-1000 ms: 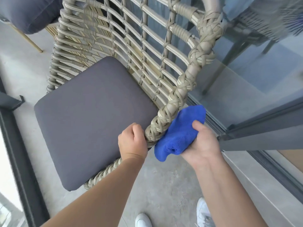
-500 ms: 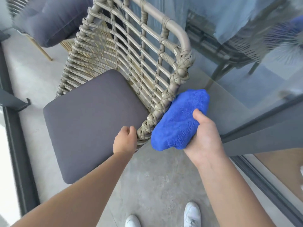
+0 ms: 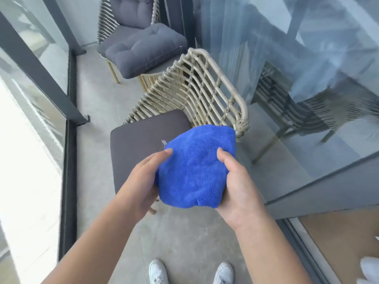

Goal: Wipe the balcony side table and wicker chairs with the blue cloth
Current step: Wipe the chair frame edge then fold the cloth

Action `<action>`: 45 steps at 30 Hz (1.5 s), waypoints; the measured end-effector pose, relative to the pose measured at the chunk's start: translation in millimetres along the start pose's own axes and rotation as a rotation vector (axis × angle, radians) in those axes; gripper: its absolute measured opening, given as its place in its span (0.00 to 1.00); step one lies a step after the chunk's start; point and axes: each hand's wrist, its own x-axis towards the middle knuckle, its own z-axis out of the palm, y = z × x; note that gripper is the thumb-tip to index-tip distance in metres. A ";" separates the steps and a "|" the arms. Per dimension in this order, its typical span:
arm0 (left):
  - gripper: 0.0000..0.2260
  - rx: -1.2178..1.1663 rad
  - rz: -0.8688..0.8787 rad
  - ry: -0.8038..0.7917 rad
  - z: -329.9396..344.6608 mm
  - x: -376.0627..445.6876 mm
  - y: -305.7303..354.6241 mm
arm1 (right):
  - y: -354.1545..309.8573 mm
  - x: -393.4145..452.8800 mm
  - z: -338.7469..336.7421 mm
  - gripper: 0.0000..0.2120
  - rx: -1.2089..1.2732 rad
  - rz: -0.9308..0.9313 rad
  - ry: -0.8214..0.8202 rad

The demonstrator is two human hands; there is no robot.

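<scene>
Blue cloth (image 3: pixel 196 171), bunched into a rounded bundle, was held in the air between both hands, in front of the near wicker chair (image 3: pixel 196 93) and above the front right corner of its grey seat cushion (image 3: pixel 135 144). The left hand (image 3: pixel 141 181) gripped the bundle's left side, thumb laid across the top and fingers curled beneath. The right hand (image 3: pixel 235 185) gripped the right side, thumb on top and fingers hidden under the fabric.

Half a second earlier the left hand had clasped the woven front post of the chair while the right hand alone pressed the cloth against that post; now the left hand had left the wicker, and the cloth had come off the post into a two-handed hold. The view had also lifted, bringing in more of the balcony.

The bundle's long axis ran roughly from the wrists away toward the chair back, its far edge overlapping the chair's right arm; whether it touched the wicker there cannot be told. A small pale tag (image 3: pixel 163 142) stood out at its upper left edge.

Beyond stood a second wicker chair (image 3: pixel 114 23) carrying loose grey cushions (image 3: pixel 145 48). White shoes (image 3: pixel 158 272) showed on the concrete floor (image 3: pixel 98 95), with a glass railing (image 3: pixel 30 95) on the left and glass doors (image 3: pixel 307 78) on the right.
</scene>
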 end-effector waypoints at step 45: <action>0.24 -0.420 0.394 0.205 -238.2 -228.0 85.8 | 115.2 -80.5 308.2 0.11 -0.592 -0.050 -0.179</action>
